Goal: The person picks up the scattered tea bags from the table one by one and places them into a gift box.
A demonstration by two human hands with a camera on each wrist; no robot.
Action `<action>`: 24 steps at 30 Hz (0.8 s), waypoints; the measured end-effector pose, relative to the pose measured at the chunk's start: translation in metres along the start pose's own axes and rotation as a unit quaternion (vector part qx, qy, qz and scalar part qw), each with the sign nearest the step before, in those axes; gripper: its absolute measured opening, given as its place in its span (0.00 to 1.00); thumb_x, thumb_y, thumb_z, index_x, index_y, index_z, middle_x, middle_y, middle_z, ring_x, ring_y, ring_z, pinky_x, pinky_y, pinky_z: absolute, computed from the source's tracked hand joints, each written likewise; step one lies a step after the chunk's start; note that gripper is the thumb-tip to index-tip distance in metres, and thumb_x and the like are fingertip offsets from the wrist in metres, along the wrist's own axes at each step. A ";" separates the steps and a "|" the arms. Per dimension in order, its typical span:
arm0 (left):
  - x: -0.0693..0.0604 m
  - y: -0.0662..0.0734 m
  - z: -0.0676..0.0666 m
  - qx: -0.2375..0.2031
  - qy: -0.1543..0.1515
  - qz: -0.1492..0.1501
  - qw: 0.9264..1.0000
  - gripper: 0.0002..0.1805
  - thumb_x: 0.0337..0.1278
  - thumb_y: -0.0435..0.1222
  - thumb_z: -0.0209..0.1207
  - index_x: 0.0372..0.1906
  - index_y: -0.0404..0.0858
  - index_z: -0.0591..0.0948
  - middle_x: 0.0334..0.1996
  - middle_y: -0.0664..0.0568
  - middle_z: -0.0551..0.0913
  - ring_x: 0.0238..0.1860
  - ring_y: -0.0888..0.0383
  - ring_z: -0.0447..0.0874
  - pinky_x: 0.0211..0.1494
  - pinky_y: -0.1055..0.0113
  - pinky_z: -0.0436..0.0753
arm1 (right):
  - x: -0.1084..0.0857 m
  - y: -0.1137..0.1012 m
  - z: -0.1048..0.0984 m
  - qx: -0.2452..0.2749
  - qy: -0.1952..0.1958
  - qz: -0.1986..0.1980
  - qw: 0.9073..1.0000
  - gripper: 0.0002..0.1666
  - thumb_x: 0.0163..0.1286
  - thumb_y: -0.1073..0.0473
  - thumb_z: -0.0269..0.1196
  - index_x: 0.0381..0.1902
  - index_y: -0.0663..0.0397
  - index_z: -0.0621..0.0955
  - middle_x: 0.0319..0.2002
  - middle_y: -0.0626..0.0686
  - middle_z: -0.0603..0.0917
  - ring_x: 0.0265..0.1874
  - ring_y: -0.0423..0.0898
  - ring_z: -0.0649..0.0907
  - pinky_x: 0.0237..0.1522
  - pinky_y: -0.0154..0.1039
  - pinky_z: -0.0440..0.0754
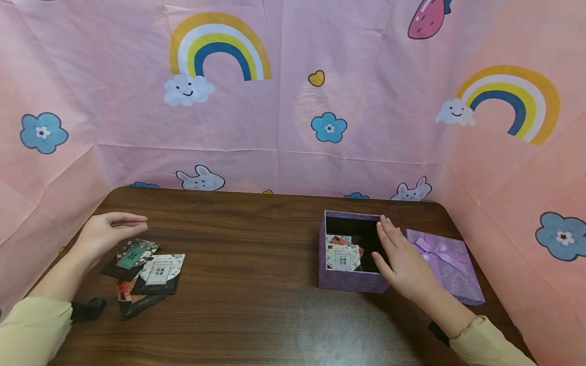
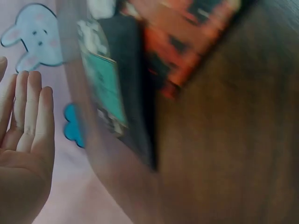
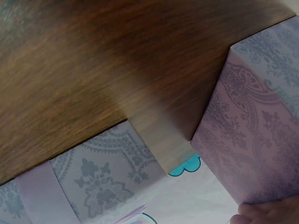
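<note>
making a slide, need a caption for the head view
Left hand near loose packets, right hand at open box, lid beside it.

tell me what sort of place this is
Likely a small indoor work corner: a brown wooden table is closed in at the back and sides by pink cloth printed with rainbows, and a purple box and small packets sit on the table.

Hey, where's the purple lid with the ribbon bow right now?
In the head view, the purple lid lies toward the table's right edge, just right of the open box, beside the right hand.
</note>
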State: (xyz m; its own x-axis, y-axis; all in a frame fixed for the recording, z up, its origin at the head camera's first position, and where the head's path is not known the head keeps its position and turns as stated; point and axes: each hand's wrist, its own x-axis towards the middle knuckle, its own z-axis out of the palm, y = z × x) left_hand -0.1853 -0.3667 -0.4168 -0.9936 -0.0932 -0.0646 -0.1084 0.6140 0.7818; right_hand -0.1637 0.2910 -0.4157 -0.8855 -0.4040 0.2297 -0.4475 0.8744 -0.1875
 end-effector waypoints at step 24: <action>-0.007 -0.066 -0.009 0.000 -0.010 0.027 1.000 0.31 0.71 0.42 0.69 0.65 0.22 0.78 0.39 0.86 0.83 0.40 0.90 0.79 0.40 0.88 0.78 | 0.000 0.000 0.000 -0.003 -0.003 0.005 1.000 0.43 0.80 0.51 0.59 0.82 0.67 0.60 0.85 0.65 0.55 0.83 0.65 0.61 0.79 0.65 0.64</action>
State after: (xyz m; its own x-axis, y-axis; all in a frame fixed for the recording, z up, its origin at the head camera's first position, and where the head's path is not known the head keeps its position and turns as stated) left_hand -0.1711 -0.4139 -0.4625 -0.9984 -0.0442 -0.0355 -0.0552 0.6173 0.7848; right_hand -0.1635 0.2911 -0.4155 -0.8907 -0.3966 0.2222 -0.4378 0.8798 -0.1849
